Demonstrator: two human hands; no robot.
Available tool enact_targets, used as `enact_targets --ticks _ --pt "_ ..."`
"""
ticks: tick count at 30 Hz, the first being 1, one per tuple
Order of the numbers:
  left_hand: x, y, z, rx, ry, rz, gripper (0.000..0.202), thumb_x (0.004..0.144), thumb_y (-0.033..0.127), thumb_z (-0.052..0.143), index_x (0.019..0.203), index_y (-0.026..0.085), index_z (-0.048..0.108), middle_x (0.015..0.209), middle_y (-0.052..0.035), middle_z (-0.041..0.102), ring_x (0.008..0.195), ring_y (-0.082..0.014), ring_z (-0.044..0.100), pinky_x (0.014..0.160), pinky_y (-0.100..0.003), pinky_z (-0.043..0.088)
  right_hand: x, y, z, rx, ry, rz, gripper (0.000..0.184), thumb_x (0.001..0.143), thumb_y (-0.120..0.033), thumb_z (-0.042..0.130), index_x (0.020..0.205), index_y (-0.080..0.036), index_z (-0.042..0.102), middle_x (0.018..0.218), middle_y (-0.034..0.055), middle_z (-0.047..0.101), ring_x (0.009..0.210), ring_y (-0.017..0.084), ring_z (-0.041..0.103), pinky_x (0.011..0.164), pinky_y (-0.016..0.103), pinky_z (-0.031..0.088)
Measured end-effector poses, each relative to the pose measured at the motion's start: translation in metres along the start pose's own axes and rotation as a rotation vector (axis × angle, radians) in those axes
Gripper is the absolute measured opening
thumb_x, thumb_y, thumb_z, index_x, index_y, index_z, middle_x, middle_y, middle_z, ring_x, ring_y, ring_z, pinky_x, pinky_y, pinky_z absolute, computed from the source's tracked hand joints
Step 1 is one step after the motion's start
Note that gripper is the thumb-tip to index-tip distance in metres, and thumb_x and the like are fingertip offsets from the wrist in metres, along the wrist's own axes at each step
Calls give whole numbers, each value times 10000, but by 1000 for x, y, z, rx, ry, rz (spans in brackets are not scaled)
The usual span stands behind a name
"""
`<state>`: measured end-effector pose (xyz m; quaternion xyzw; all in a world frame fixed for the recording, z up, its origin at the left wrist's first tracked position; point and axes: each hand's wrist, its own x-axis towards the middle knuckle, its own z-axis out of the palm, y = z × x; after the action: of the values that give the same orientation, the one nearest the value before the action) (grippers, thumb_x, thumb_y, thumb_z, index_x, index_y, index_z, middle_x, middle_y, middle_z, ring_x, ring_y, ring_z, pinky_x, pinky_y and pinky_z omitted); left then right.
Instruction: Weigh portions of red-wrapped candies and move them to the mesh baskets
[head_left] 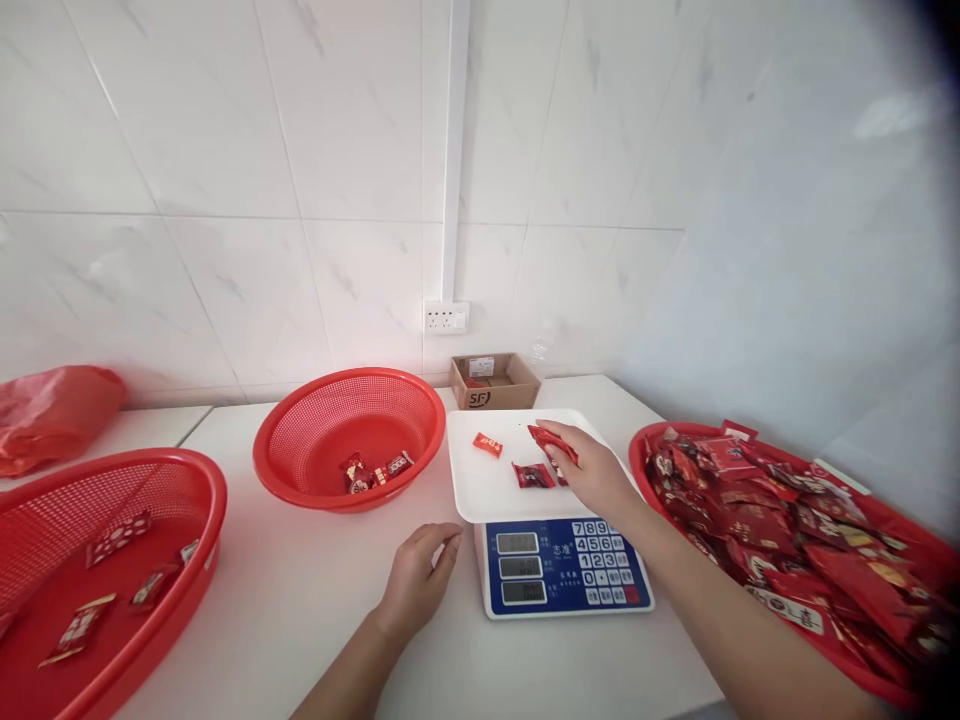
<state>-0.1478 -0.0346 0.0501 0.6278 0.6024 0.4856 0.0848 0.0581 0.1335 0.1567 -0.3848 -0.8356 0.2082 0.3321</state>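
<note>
My right hand (585, 470) is over the white platform (487, 490) of a blue digital weighing scale (562, 570), pinching a red wrapped candy packet (553, 445) between its fingers. Two more red packets lie on the platform, one at the left (487, 445) and one just below my fingers (534, 476). My left hand (416, 580) rests on the white table (300, 620) in front of the scale's left corner, loosely curled and holding nothing.
A red mesh basket (262, 455) holding several packets stands left of the scale. Another (187, 480) sits at the lower left with a few packets. A heaped red basket (637, 450) lies right. Behind stand a cardboard box (495, 382) and a tiled wall (360, 150).
</note>
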Motion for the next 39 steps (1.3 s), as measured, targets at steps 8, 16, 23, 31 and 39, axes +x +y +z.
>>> enact_targets --ticks 8,16,23,31,39 --pt "-1 -2 1 0 -23 -22 210 928 255 458 986 203 653 919 -50 710 847 -170 667 748 -273 540 -37 5 22 -115 -177 -417 274 939 -290 384 1049 -247 631 1066 56 682 1011 200 618 894 398 504" --pt "1 0 1 1 -16 -31 203 919 239 460 973 202 651 909 -47 710 831 -169 665 734 -269 537 -26 14 23 -300 -276 -247 568 831 -610 486 1288 -277 546 1453 87 414 1373 321 284 1078 572 291" --pt "0 0 0 9 -18 -34 200 924 242 458 963 206 650 904 -42 708 827 -166 663 732 -261 527 2 13 37 -500 -373 139 737 849 -688 320 1459 -276 304 1562 93 163 1423 352 83 1091 632 153" --pt "-1 -7 3 16 -4 -38 201 923 242 456 964 210 650 900 -41 708 827 -168 663 743 -268 527 18 -9 50 -496 -506 44 676 840 -679 361 1448 -395 277 1572 47 135 1429 331 64 1087 634 107" --pt "0 -5 3 4 -15 -61 209 921 244 454 968 209 654 910 -53 711 838 -179 666 751 -280 538 16 -8 46 -377 -373 -91 492 849 -570 441 1234 -294 575 1378 83 482 1269 313 416 1036 608 273"
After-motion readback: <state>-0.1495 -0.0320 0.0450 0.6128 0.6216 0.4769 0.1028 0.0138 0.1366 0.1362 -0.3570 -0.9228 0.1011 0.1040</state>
